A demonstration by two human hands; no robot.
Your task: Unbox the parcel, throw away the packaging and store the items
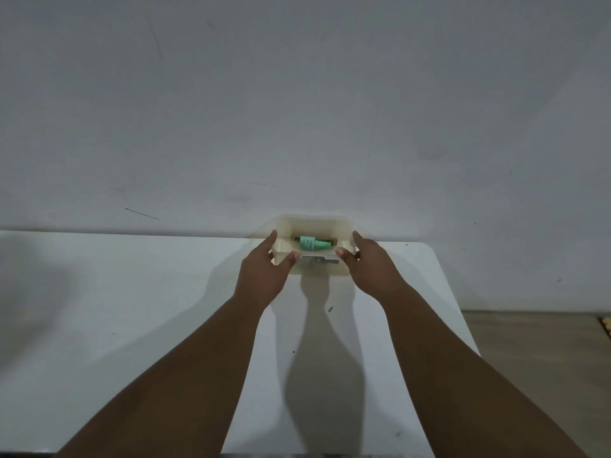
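Head view, white table, far edge against a pale grey wall.

Left hand: reaches forward to the near left corner of a cream plastic container. Forefinger lies nearly straight along the container's left wall, tip towards the far rim. Thumb comes across the front rim. The corner sits pinched between thumb and fingers, the span spread only as wide as the corner itself. The remaining fingers are hidden behind the hand.

Container: stands at the table's far edge, touching or just short of the wall; cannot tell which. Open top. A grey label sits on its front face, between the two thumbs.

Green bottle: lies on its side inside the container, long axis left to right, dark-gold ends showing at both sides. It sits between the two hands and touches neither.

Right hand: mirrors the left. Forefinger runs along the right wall, thumb over the front rim, near right corner pinched.

Far right, beyond the table edge: brownish floor.
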